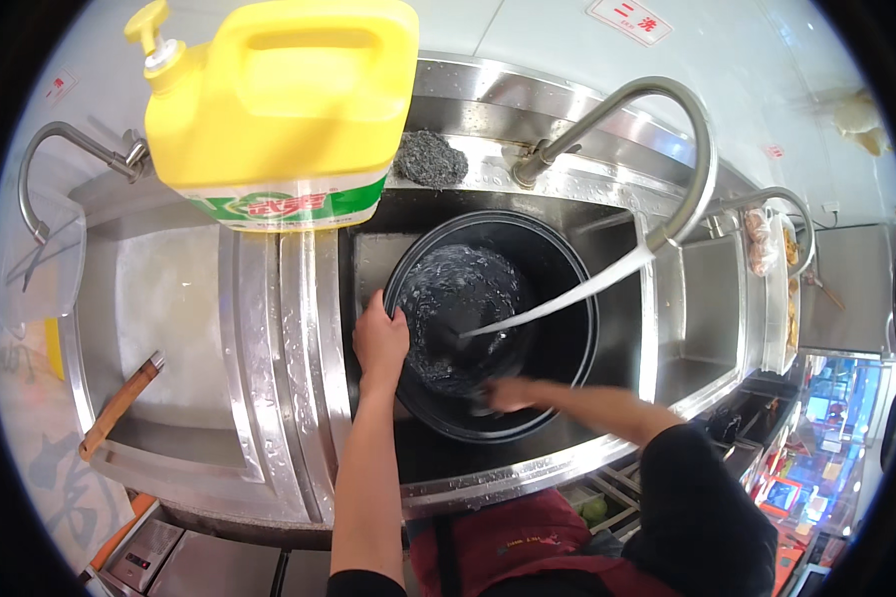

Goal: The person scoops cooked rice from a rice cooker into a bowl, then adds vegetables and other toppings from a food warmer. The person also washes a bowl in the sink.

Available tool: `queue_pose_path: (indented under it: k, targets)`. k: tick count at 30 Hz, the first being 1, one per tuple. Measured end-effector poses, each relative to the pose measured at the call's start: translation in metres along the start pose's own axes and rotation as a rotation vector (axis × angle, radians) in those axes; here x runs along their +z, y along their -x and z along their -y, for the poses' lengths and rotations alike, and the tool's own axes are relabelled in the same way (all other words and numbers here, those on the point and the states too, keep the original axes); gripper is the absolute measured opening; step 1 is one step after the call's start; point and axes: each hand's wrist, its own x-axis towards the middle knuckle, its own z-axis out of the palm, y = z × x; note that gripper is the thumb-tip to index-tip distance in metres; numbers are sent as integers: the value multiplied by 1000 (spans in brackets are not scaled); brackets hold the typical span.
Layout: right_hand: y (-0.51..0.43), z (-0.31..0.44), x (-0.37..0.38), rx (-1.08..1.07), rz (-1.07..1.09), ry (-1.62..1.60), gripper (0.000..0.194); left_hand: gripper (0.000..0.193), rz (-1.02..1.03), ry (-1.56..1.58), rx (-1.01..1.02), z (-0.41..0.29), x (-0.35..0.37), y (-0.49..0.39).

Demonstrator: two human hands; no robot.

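Observation:
A deep round black pot (564,366) stands tilted or level, I cannot tell which, in the middle sink basin (620,328). Water (459,283) swirls in its bottom. My left hand (381,339) grips the pot's left rim, thumb on the inside. Low inside the pot, near the front wall, is my right hand (514,394). It is blurred by motion, and whatever may be in its fingers cannot be made out. From a curved steel faucet (698,149) a stream of water (567,298) slants down into the pot.
A large yellow detergent jug (284,112) with a pump top stands behind on the left, beside a grey scouring pad (431,159). The left basin (179,298) holds cloudy water; a wooden-handled tool (123,403) leans over its edge. Another basin (705,298) lies right.

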Motion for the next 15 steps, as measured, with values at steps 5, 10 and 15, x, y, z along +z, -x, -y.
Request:
queue_pose_path:
  k: [5, 10, 15]
  targets:
    - [-177, 62, -2, -656, -1127, -289, 48, 31, -59, -17, 41, 8, 10, -3]
    - [-172, -62, -127, -117, -1207, 670, 18, 27, 55, -38, 4, 12, 7, -6]
    - [-34, -103, -38, 236, -412, 761, 48, 29, -20, 23, 6, 4, 7, 1]
